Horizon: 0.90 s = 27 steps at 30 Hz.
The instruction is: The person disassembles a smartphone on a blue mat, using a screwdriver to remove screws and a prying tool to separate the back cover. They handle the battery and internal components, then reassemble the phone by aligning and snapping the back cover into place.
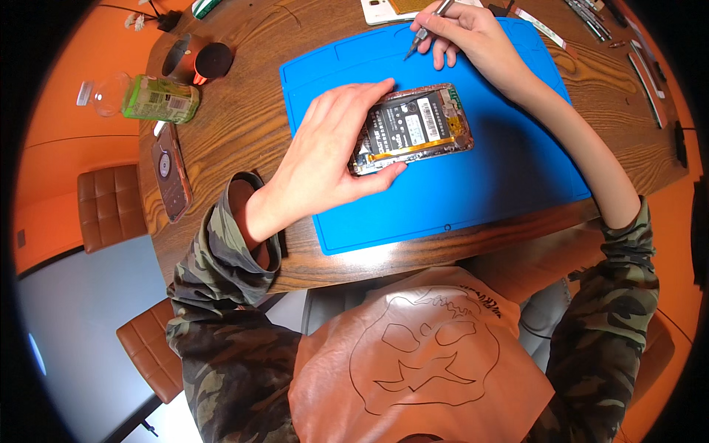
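Note:
My left hand (332, 140) grips an opened phone (417, 125) across its left end, fingers on the top edge and thumb at the bottom edge. Its dark battery, a yellow ribbon cable and a green board corner show. The phone lies over a blue mat (517, 170). Above and right of it, my right hand (476, 40) holds a slim metal screwdriver (421, 35), tip pointing down to the left, apart from the phone.
On the wooden table (244, 118), a green-labelled bottle (159, 100), dark cup (181, 57), round black lid (213, 60) and cased phone (170, 177) are at left. A white phone (378, 11) is beyond the mat; several tools (591, 18) are at right. Brown chairs (107, 207) stand at left.

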Available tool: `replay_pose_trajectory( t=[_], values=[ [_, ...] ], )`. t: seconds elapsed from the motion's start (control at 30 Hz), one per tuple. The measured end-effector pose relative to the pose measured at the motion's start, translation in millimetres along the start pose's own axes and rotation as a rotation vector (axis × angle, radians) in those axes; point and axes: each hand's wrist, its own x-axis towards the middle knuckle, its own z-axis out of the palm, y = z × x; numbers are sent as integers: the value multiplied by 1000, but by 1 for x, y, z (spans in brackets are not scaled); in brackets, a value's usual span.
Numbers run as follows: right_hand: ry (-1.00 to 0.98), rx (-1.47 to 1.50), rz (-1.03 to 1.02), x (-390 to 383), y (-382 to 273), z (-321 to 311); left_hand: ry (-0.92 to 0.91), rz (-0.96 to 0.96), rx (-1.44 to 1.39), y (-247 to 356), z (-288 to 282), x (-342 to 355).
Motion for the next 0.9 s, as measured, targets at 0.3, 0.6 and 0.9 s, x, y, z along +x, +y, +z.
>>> replay_pose_trajectory(
  t=[0.3, 0.6, 0.9],
  values=[
    [32, -2, -12, 3, 0, -1, 2, 2, 1, -1, 1, -1],
    [47, 68, -42, 5, 5, -5, 1, 0, -6, -1, 0, 0],
    [20, 76, -69, 3, 3, -2, -8, -1, -2, -1, 0, 1]
  ],
)
